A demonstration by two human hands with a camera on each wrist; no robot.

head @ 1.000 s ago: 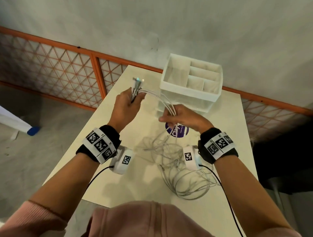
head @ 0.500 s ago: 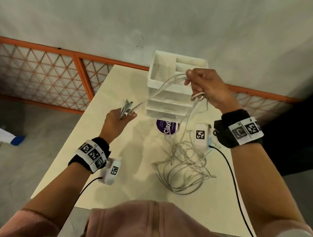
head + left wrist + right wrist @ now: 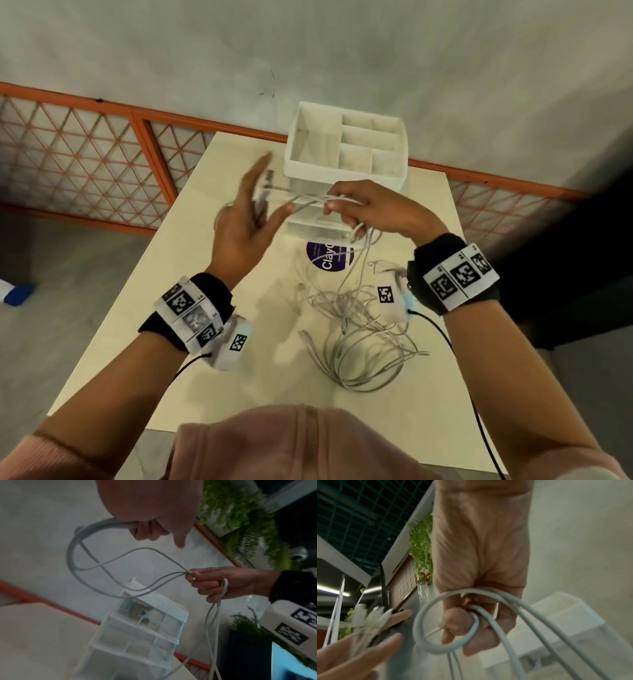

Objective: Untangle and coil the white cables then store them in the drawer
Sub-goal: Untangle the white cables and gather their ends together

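My left hand (image 3: 253, 205) is raised in front of the white drawer unit (image 3: 342, 173). In the left wrist view its lower fingers (image 3: 145, 531) curl round the plug ends of the white cables (image 3: 305, 198), while the other fingers stand straight. My right hand (image 3: 346, 209) pinches the same strands a short way to the right, and one strand is looped round a finger (image 3: 462, 622). From there the cables hang down to a loose tangle (image 3: 356, 329) on the cream table (image 3: 205, 308). The drawers (image 3: 137, 635) look closed.
An open tray with compartments tops the drawer unit at the far edge of the table. A round purple sticker (image 3: 329, 255) lies in front of it. An orange mesh railing (image 3: 85, 164) and a grey wall stand behind.
My right hand has come down from beside the top of the drawer unit toward my left hand. My left hand has risen and spread its upper fingers. The strands between them now hang slack.
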